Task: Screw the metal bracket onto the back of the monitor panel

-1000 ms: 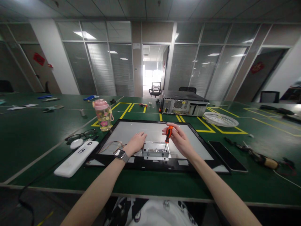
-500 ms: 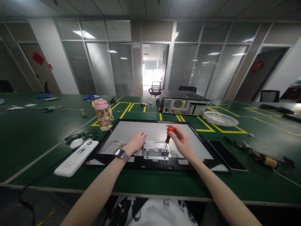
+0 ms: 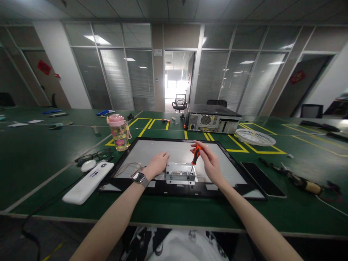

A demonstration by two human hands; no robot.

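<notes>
Table [image 3: 168, 214]: green top. Display panel [image 3: 176, 148]: black-framed, flat on table, close to near edge. Computer case [image 3: 212, 122]: on table, beyond far edge of panel. Metal bracket [image 3: 178, 168]: on panel, toward near side. Left hand [image 3: 157, 164]: palm down, fingers extended, released, just beside left end of bracket. Right hand [image 3: 209, 161]: fingers closed around handle of screwdriver [image 3: 196, 154]. Screwdriver: orange-and-black, tilted, shaft directed down at right part of bracket.
</notes>
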